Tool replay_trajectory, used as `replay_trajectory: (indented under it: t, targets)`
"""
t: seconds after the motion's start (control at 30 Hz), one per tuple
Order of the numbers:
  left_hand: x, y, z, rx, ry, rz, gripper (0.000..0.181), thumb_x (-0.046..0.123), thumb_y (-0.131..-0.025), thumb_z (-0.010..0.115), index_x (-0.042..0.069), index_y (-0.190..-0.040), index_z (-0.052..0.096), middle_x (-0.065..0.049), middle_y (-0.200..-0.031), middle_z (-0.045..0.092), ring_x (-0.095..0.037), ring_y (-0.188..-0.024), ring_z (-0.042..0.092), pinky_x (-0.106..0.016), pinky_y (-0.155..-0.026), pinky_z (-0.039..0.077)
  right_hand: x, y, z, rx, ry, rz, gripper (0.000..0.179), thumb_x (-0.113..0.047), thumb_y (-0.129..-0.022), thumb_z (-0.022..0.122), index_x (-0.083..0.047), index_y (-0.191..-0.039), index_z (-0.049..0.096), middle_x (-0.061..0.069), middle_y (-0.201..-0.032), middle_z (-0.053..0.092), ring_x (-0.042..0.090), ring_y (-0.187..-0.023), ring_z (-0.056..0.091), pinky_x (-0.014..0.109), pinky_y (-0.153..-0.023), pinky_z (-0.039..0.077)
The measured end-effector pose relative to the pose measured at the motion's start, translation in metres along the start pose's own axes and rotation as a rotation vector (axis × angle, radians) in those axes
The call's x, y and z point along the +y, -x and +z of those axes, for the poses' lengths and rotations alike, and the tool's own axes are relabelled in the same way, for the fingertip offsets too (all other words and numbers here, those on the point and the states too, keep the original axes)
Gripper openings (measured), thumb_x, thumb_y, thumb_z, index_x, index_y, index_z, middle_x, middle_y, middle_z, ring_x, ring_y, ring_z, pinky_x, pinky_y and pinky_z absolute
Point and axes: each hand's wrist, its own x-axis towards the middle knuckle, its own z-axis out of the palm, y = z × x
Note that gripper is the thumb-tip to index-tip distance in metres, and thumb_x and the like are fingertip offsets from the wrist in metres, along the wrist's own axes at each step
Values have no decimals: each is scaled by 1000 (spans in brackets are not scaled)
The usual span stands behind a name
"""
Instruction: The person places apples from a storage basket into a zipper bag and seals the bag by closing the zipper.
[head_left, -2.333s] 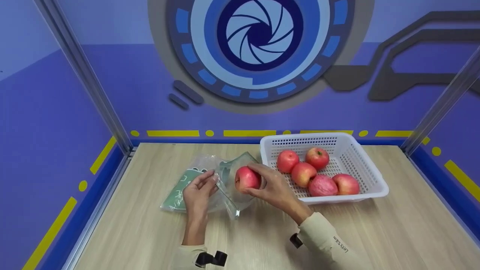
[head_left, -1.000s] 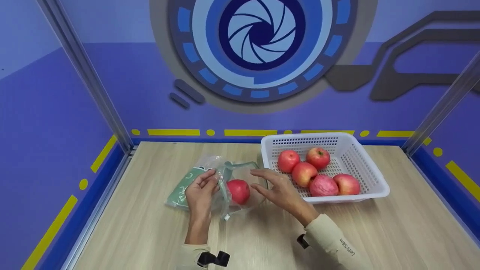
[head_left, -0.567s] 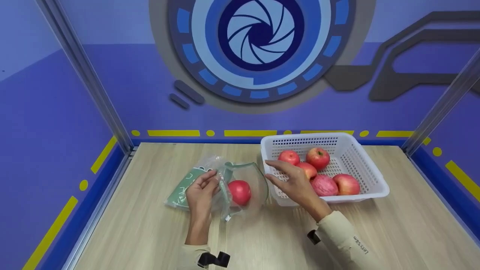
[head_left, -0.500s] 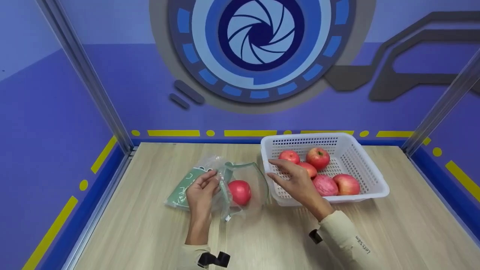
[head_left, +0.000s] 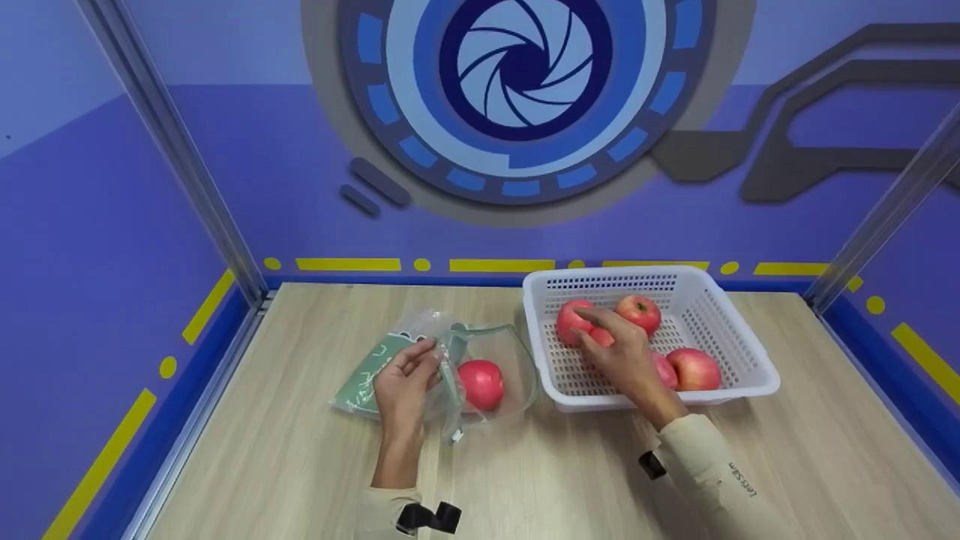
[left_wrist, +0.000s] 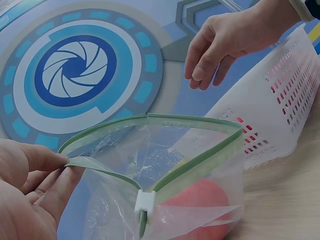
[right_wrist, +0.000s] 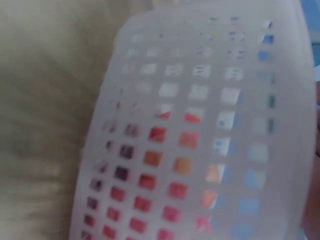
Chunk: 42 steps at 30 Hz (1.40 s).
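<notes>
My left hand [head_left: 403, 386] pinches the green-edged mouth of a clear zip bag [left_wrist: 112, 200] between thumb and fingers. The bag's mouth gapes, and a white slider [left_wrist: 144, 204] sits at the near end of the zip. One red apple [head_left: 481, 385] lies inside the bag. Over the white perforated basket [head_left: 765, 381] hovers my right hand [head_left: 628, 356], thumb and fingers apart, fingertips close to a red apple [head_left: 571, 324] at the left. That hand partly covers other apples in the basket. In the right wrist view, only the blurred basket side shows the work.
Left of the open bag lies a clear pack with a green printed panel [head_left: 367, 379]. More apples sit in the basket, one at the back [head_left: 639, 313] and one at the front right [head_left: 695, 369]. Blue printed walls [head_left: 480, 240] border the wooden table [head_left: 300, 465].
My right hand released an apple into the bag, then moved right from the bag to over the basket's apples. My left hand keeps its pinch on the bag.
</notes>
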Motion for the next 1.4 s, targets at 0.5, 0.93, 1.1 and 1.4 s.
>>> replay_trajectory:
  t: [0.5,0.93,1.1,1.4]
  targets:
    - [2,0,0,-10,18,5,22,3,-100,73,-3,-121,75,-16,-112,75,-23,-99,74,-29,-84,62,17,3,-22,-291,112,362,57,-13,-95,83,-2,-145,59,23,-140,65,42,-129,61,63,-111,45]
    - [2,1,-1,-14,28,3,22,2,-100,73,-3,-121,75,-16,-112,75,-24,-100,74,-30,-86,62,26,5,-27,-436,211,500,65,-11,-88,88,-2,-142,53,27,-140,60,44,-120,61,66,-112,42]
    - [1,0,-2,-20,15,16,22,2,-99,73,-2,-121,75,-16,-110,74,-25,-98,74,-30,-86,62,29,5,-29,-490,248,518,66,-17,-90,88,-2,-143,51,28,-138,58,44,-119,59,65,-111,44]
    - [0,0,-3,-25,13,25,22,3,-100,73,-2,-121,75,-16,-110,74,-25,-99,74,-30,-86,62,33,4,-26,-509,246,524,67,-21,-91,86,-2,-144,51,28,-139,57,45,-122,59,65,-110,42]
